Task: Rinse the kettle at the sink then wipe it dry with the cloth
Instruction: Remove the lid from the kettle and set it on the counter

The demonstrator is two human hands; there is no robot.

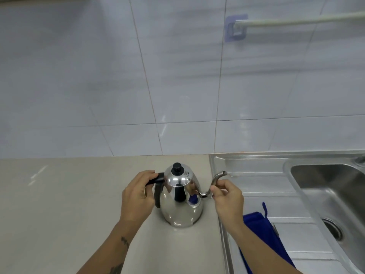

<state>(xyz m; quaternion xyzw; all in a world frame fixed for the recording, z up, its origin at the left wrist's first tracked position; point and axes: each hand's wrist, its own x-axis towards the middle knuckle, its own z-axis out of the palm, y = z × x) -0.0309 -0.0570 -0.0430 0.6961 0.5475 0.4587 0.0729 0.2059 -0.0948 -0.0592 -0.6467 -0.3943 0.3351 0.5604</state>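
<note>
Kettle [180,202], polished stainless steel with gooseneck spout, black curved handle and black lid knob, upright on beige countertop [69,204], just left of sink edge. Left hand [138,196] wrapped around black handle [158,186]: fingers [147,175] curled over top of handle, pressed together, thumb side toward body of kettle. Right hand [229,198] at thin curved spout [214,181]: fingertips [214,188] pinching lower bend of spout, open tip of spout rising above and beyond those fingertips (toward the draining board). Lid with black round knob [177,168] seated on kettle, between the two sets of fingers. Blue folded cloth [260,234] flat on ribbed draining board, below right wrist and partly hidden by right forearm; small blue hanging loop just beside knuckles of right hand. Stainless steel sink [292,175] to the right of right-hand fingers, basin with round drain well apart from them. White tiled wall [138,76] behind, white rail on clear adhesive hook [236,27] high above right hand.
</note>
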